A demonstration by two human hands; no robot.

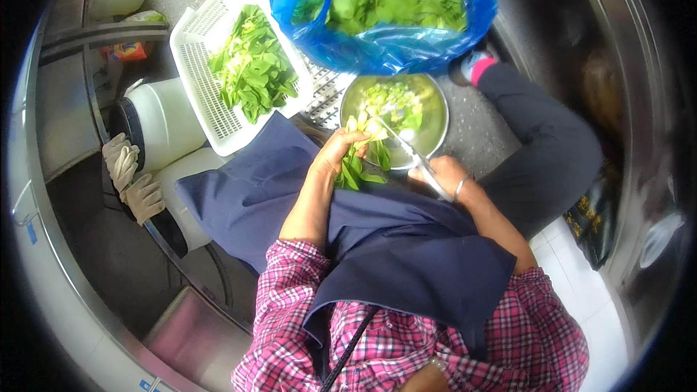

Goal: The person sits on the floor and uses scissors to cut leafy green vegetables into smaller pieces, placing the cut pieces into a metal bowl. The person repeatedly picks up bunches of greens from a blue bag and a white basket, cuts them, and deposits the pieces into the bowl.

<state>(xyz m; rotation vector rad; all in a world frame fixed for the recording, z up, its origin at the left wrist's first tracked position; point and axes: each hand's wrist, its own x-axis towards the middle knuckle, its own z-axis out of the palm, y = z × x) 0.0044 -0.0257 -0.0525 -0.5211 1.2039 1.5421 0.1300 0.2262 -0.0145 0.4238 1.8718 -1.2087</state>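
Observation:
My left hand [340, 147] grips a bunch of leafy greens [351, 172], stems up and leaves hanging down, at the near left rim of a round metal bowl [438, 141]. In my right hand [444, 177] is a pair of scissors [416, 158], its blades reaching to the stems by my left hand. Cut pale green pieces [389, 100] lie in the bowl. Beyond it a blue plastic bag [375, 51] holds many loose green leaves [403, 0]. To the left, a white plastic basket [209, 120] holds a heap of leafy greens [256, 71].
White plastic containers [169, 120] stand at the left, beside work gloves [133, 177] draped on a dark edge. A white perforated plastic rack [326, 84] lies under the basket and bag. My bent leg [544, 141] borders the bowl's right side. A dark bag [591, 223] lies behind it.

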